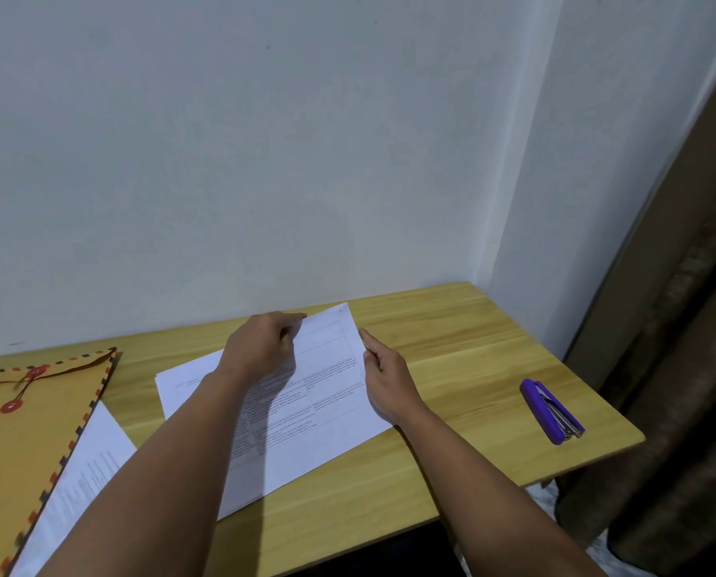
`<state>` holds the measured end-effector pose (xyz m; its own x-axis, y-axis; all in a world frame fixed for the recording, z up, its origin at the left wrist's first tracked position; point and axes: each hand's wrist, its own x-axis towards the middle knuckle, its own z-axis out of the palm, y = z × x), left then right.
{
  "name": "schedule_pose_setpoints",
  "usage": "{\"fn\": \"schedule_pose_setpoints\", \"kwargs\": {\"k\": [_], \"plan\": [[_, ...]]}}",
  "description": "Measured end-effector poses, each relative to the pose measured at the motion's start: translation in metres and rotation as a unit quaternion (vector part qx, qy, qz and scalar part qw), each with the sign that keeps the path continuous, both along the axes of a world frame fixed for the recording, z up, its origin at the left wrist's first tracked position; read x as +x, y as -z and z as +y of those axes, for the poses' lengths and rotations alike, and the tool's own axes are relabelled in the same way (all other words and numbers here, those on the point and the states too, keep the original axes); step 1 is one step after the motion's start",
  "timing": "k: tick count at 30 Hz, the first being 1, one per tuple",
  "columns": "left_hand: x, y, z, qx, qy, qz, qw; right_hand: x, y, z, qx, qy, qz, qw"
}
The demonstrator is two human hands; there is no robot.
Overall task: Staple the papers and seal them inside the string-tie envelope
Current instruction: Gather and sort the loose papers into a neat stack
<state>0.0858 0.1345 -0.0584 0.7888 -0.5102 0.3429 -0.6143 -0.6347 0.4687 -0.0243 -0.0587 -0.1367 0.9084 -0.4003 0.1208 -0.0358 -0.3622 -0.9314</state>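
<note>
Clearly the papers (pixel 306 406) are being squared up for stapling: the printed sheets lie on the wooden table (pixel 452 368) between the two hands, and a second sheet is seen fanned out beneath, just left of the left forearm, so the stack is judged not yet aligned. The far edge of the top sheet is pinched by the left hand (pixel 260 347), its fingers curled over that edge near the wall, probably so the corner can be lifted or steadied. The right edge of the sheets is touched by the right hand (pixel 389 385), whose fingers are held fairly straight and close together along the margin, as if the stack were being nudged into line; whether the thumb is tucked under the paper cannot be told. The purple stapler (pixel 552 411) is lying untouched on the table well to the right of the right hand, within what is judged an easy reach, with nothing between. The string-tie envelope (pixel 23 443) is lying well to the left of the left arm, its string seen running between its two red discs, and another printed sheet (pixel 81 472) is partly tucked under its near edge; that sheet would probably have to be gathered in as well. A brown curtain (pixel 681 326) hangs beyond the stapler.
</note>
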Motion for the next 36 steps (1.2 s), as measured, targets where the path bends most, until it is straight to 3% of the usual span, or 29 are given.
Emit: {"fn": "schedule_pose_setpoints", "kwargs": {"k": [14,23,28,36], "plan": [[0.0,-0.004,0.005,0.012,-0.064,-0.033,0.997,-0.006,-0.005,0.005,-0.024,-0.052,0.006,0.998],[0.0,-0.009,0.012,-0.003,-0.065,-0.01,0.998,-0.012,-0.022,0.007,0.123,-0.052,-0.002,0.991],[-0.004,-0.01,0.029,0.029,-0.04,-0.01,0.999,-0.011,-0.026,0.01,0.136,-0.039,-0.005,0.99],[-0.008,-0.056,0.062,0.053,-0.037,-0.109,0.992,-0.008,-0.081,0.033,0.136,-0.062,-0.007,0.989]]}}
